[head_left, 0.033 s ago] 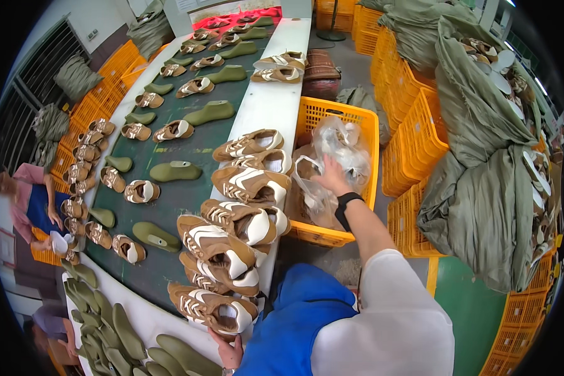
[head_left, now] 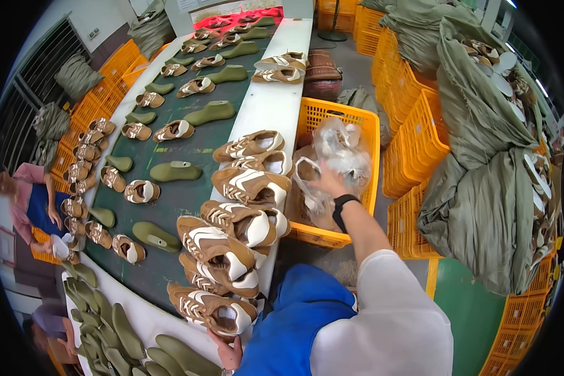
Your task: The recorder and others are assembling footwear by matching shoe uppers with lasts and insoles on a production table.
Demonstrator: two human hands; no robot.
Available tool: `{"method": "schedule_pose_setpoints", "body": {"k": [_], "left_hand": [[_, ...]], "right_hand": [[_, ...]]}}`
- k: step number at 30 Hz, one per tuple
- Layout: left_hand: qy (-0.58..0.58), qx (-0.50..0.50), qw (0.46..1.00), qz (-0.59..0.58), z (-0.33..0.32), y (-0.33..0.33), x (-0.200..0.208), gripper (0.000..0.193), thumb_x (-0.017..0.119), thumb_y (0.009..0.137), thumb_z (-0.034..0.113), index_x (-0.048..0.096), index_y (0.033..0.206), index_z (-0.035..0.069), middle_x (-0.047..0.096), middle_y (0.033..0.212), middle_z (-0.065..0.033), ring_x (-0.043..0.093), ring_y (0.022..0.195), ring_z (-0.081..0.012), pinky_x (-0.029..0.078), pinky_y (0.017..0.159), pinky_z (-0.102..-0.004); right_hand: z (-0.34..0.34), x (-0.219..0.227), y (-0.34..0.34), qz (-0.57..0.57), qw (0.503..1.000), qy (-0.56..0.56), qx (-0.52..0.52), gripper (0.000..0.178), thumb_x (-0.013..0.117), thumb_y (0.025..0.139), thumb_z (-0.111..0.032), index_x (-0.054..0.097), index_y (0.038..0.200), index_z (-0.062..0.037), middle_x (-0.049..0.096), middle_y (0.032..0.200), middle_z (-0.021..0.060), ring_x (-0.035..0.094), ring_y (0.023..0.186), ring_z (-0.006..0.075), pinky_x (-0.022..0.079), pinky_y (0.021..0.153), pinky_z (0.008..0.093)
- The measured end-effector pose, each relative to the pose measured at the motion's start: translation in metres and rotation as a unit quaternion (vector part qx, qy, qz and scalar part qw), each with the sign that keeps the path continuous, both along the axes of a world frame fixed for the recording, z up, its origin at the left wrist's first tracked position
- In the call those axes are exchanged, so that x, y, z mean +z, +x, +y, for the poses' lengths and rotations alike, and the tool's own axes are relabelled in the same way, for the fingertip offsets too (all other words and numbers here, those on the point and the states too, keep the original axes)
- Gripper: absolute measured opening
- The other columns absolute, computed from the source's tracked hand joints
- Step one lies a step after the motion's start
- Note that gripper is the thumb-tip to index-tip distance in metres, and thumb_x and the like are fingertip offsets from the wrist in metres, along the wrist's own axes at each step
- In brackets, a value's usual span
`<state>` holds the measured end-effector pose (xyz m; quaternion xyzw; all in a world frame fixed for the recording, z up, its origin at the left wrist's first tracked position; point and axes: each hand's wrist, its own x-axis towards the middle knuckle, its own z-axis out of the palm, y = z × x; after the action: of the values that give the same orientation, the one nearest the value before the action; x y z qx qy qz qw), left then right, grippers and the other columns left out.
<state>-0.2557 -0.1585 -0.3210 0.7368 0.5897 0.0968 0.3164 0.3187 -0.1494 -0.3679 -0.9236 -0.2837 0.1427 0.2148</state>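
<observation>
My left hand (head_left: 229, 353) is at the lower edge, its fingers closed round the heel end of the nearest brown-and-white sneaker (head_left: 214, 311). That shoe lies at the near end of a row of matching sneakers (head_left: 252, 185) on the white table ledge. To the right, my right hand (head_left: 330, 182), with a black band on its wrist, reaches into a yellow plastic crate (head_left: 371, 188). Its fingers are apart over clear plastic bags (head_left: 341, 150) with pale contents. The fingertips are partly blurred against the plastic, and I cannot tell whether they touch it.
A green conveyor belt (head_left: 175, 147) carries sneakers and olive shoe lasts (head_left: 175, 171). More lasts (head_left: 126, 332) pile up at lower left. Across the belt a person in a blue apron (head_left: 47, 207) handles a pale piece. Yellow crates (head_left: 420, 125) and grey-green sacks (head_left: 482, 213) stand at right.
My right hand has shifted slightly down and left over the bags, and its fingers look less spread. The left hand stays at the near sneaker.
</observation>
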Motion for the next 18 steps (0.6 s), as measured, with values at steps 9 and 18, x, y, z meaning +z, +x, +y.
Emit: {"method": "schedule_pose_setpoints", "body": {"k": [9, 18], "left_hand": [[-0.006, 0.035, 0.999, 0.000, -0.003, 0.001, -0.007, 0.094, 0.067, 0.072, 0.010, 0.004, 0.142, 0.007, 0.061, 0.086, -0.0272, 0.059, 0.081, -0.0441, 0.046, 0.069, -0.0455], [-0.011, 0.030, 0.999, -0.005, -0.001, 0.001, 0.000, 0.094, 0.067, 0.072, 0.010, 0.005, 0.142, 0.007, 0.061, 0.088, -0.0273, 0.059, 0.083, -0.0436, 0.046, 0.070, -0.0457]], "right_hand": [[-0.004, 0.017, -0.001, 0.236, 0.933, 0.263, 0.070, 0.018, 0.060, 0.077, -0.020, 0.062, 0.082, -0.0021, 0.064, 0.075, 0.0105, 0.060, 0.067, 0.0193, 0.049, 0.063, 0.0343], [-0.093, 0.121, 0.041, 0.167, 0.931, 0.325, 0.006, 0.014, 0.053, 0.076, 0.002, 0.060, 0.087, -0.0023, 0.057, 0.068, -0.0009, 0.052, 0.061, 0.0047, 0.040, 0.053, 0.0190]]}}
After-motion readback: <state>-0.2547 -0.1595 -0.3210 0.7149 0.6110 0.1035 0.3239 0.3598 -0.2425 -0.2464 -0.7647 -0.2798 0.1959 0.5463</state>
